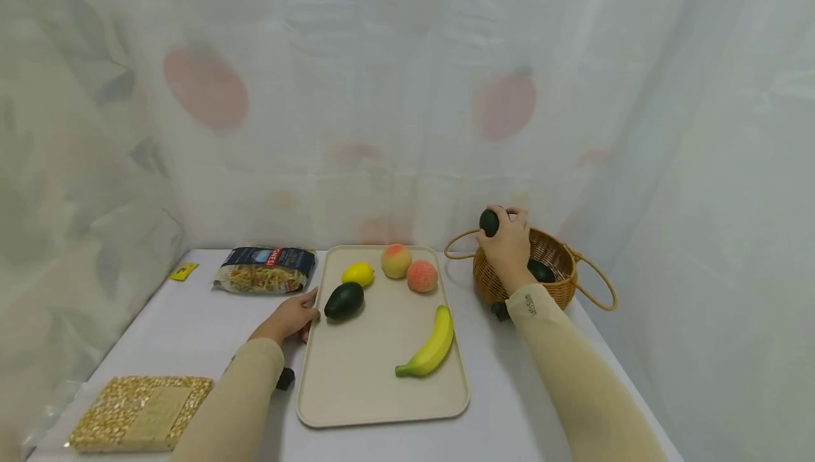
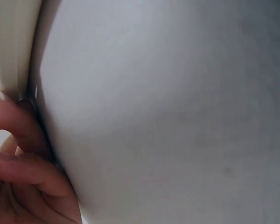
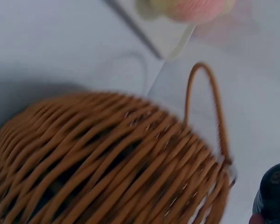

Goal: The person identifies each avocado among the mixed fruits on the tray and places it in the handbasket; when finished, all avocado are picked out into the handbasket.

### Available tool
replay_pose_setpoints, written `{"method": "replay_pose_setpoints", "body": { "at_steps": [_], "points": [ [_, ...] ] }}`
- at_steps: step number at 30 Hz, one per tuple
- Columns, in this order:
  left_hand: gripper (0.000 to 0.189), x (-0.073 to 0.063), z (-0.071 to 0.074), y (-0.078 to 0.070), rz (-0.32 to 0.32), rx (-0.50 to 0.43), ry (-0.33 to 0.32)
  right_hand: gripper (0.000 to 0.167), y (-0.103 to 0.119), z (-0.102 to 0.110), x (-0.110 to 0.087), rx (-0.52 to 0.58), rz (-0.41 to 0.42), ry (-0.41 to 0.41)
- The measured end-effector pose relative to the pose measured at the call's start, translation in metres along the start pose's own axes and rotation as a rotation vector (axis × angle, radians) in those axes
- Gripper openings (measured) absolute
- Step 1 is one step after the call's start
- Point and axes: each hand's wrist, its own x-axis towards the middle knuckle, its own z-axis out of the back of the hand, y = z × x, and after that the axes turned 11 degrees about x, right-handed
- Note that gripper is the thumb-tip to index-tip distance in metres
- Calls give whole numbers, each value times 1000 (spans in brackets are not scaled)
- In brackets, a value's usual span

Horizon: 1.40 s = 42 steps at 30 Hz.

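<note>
Over the left side of the wicker basket (image 1: 489,279), my right hand (image 1: 509,246) grips a dark green avocado (image 1: 489,222). The end of this held avocado (image 3: 276,189) shows at the right wrist view's lower right. Another dark avocado (image 1: 540,271) lies inside the basket. At the left edge of the beige tray (image 1: 382,395), my left hand (image 1: 291,319) holds the rim with bent fingers (image 2: 25,168). On the tray lie an avocado (image 1: 344,301), a lemon (image 1: 358,274), two peaches (image 1: 422,276) and a banana (image 1: 433,349).
A bag of pasta (image 1: 266,269) lies at the back left, beside a small yellow packet (image 1: 184,272). Nearer the front left is a clear pack of yellow kernels (image 1: 140,412). The basket's looped handles (image 1: 598,285) stick out on both sides. A pale curtain (image 1: 382,129) hangs behind the table.
</note>
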Motion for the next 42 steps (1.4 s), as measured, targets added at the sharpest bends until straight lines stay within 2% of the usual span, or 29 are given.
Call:
{"method": "replay_pose_setpoints", "body": {
  "at_steps": [2, 5, 7, 10, 17, 24, 29, 34, 38, 42],
  "points": [
    [84, -2, 1, -4, 25, -13, 8, 56, -9, 7, -1, -8, -19, -21],
    [83, -13, 6, -15, 26, -17, 14, 55, -21, 16, -5, -46, -57, -38],
    [80, -24, 10, -28, 42, -14, 18, 55, -30, 20, -8, -77, -87, -38],
    [78, -31, 10, -35, 44, -11, 7, 54, -43, 24, -13, -120, -129, -13],
    [77, -28, 11, -30, 31, -6, 2, 58, -55, 29, -22, -131, -215, 106],
    [78, -26, 12, -27, 45, -31, 25, 60, -60, 32, -17, -95, -300, 140],
    [78, -31, 19, -27, 59, -2, 2, 62, -64, 27, -12, -89, -322, 193],
    [77, -34, 18, -30, 41, -43, 11, 60, -65, 29, -9, -124, -324, 257],
    [78, -31, 13, -32, 40, -62, 24, 59, -64, 38, -11, -165, -354, 361],
    [78, -26, 8, -33, 38, -50, 10, 59, -63, 46, -12, -232, -364, 462]
  ]
}}
